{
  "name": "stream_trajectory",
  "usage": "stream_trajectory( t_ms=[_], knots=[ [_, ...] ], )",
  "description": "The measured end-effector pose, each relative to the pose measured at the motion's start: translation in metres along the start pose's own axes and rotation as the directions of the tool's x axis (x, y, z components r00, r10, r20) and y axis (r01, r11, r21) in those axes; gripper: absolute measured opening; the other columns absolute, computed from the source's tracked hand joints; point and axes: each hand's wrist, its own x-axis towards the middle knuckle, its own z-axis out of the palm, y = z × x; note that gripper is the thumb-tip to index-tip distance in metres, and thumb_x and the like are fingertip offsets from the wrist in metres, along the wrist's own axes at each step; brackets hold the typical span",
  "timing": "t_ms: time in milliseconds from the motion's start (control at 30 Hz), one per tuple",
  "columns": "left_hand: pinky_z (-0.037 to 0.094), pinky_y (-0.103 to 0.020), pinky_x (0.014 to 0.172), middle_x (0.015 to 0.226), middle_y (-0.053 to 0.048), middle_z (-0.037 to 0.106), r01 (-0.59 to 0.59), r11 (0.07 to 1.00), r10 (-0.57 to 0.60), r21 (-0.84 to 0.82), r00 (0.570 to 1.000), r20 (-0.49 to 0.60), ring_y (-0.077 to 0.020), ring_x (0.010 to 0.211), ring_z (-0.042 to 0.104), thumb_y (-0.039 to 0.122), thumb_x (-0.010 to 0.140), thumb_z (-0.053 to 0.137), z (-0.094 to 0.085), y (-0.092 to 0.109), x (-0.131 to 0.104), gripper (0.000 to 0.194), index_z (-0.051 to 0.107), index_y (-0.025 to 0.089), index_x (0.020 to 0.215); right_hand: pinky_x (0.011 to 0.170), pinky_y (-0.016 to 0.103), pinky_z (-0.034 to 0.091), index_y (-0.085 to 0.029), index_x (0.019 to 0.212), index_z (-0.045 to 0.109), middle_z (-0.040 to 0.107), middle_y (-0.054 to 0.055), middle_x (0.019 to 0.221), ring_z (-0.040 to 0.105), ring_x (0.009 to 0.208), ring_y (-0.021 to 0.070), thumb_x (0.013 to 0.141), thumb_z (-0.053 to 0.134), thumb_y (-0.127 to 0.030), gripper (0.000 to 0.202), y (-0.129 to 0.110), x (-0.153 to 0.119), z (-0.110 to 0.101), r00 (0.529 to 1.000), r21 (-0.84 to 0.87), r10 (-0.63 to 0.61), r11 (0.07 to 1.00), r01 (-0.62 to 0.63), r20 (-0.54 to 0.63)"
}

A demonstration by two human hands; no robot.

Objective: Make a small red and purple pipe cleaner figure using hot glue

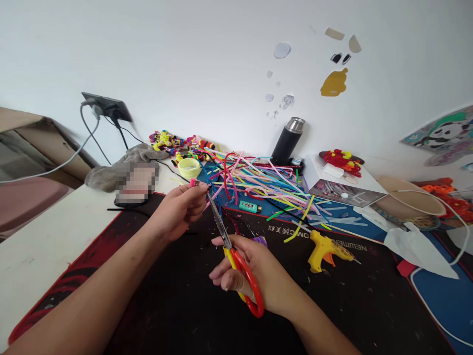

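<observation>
My left hand point(177, 212) is closed in a pinch on a small pink-and-dark piece point(192, 183); its exact kind is too small to make out. In my right hand point(266, 271) is a pair of scissors point(220, 224) with one red and one yellow handle. Their blades point up and away, the tips close beside my left fingertips. Whether the tips touch the small piece cannot be seen. Both hands are above a black desk mat point(177, 305). Just beyond lies a big heap of coloured pipe cleaners point(254, 177).
A yellow glue gun point(325, 249) lies on the mat at right. Behind stand a light yellow bowl point(189, 168), a black thermos point(288, 143) and a white box point(314, 170). Finished-looking fuzzy figures point(164, 141) sit by the wall. A turquoise lighter-like item point(249, 206) lies near the heap.
</observation>
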Motion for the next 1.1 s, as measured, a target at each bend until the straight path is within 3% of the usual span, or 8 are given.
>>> stream_trajectory(
  t_ms=[133, 267, 333, 433, 633, 1100],
  knots=[
    [0.016, -0.019, 0.04, 0.058, 0.011, 0.03, -0.007, 1.0, 0.007, -0.01, 1.0, -0.005, -0.0057, 0.047, 0.017, 0.043, 0.08, 0.092, -0.0003, -0.0004, -0.0001, 0.052, 0.046, 0.023, 0.066, 0.094, 0.045, 0.063, -0.02, 0.146, 0.063, 0.079, 0.004, 0.086, 0.083, 0.091, 0.028, 0.061, 0.091, -0.091, 0.114, -0.003, -0.0024, -0.0012, 0.999, 0.003, 0.015, 1.0, -0.015, 0.032],
    [0.016, -0.019, 0.041, 0.057, 0.012, 0.03, 0.001, 1.0, -0.001, -0.01, 1.0, -0.006, -0.0055, 0.047, 0.018, 0.043, 0.08, 0.093, 0.0008, -0.0002, -0.0001, 0.054, 0.045, 0.023, 0.065, 0.098, 0.05, 0.063, -0.022, 0.154, 0.059, 0.082, 0.011, 0.1, 0.083, 0.101, 0.0324, 0.056, 0.089, -0.094, 0.125, 0.0021, -0.0027, -0.0051, 0.998, -0.016, -0.017, 1.0, 0.018, 0.064],
    [0.016, -0.019, 0.041, 0.058, 0.012, 0.028, 0.008, 1.0, -0.008, -0.005, 1.0, -0.01, -0.0053, 0.047, 0.017, 0.043, 0.08, 0.092, 0.0013, -0.0001, -0.0002, 0.055, 0.043, 0.024, 0.065, 0.098, 0.05, 0.063, -0.023, 0.155, 0.059, 0.083, 0.013, 0.106, 0.082, 0.106, 0.0331, 0.062, 0.089, -0.092, 0.12, 0.0048, -0.0024, -0.0058, 0.996, -0.044, -0.035, 0.998, 0.039, 0.085],
    [0.016, -0.019, 0.041, 0.058, 0.012, 0.028, 0.013, 1.0, -0.013, 0.007, 1.0, -0.011, -0.0054, 0.047, 0.017, 0.043, 0.082, 0.091, 0.0013, 0.0, -0.0004, 0.054, 0.042, 0.024, 0.065, 0.085, 0.041, 0.062, -0.023, 0.15, 0.063, 0.082, 0.011, 0.103, 0.082, 0.089, 0.0274, 0.074, 0.087, -0.088, 0.103, 0.0042, -0.0018, -0.0041, 0.999, -0.111, -0.025, 0.993, 0.029, 0.04],
    [0.017, -0.018, 0.04, 0.058, 0.011, 0.03, 0.015, 1.0, -0.015, 0.012, 1.0, -0.002, -0.0059, 0.046, 0.018, 0.045, 0.082, 0.091, 0.0006, -0.0005, -0.0005, 0.053, 0.045, 0.024, 0.066, 0.052, 0.028, 0.052, -0.02, 0.145, 0.066, 0.069, -0.002, 0.079, 0.066, 0.052, 0.0151, 0.078, 0.073, -0.097, 0.102, 0.0015, 0.0029, -0.0017, 0.994, -0.137, -0.017, 0.991, 0.002, -0.106],
    [0.017, -0.018, 0.04, 0.057, 0.011, 0.031, 0.007, 0.999, -0.009, 0.053, 0.999, 0.032, -0.005, 0.048, 0.018, 0.052, 0.075, 0.098, 0.0036, -0.0018, -0.0021, 0.062, 0.043, 0.023, 0.063, 0.047, 0.022, 0.045, -0.019, 0.131, 0.071, 0.066, -0.003, 0.067, 0.066, 0.049, 0.0139, 0.09, 0.067, -0.091, 0.083, 0.0047, 0.0039, -0.0028, 0.988, -0.158, 0.029, 0.986, -0.053, -0.153]
  ],
)
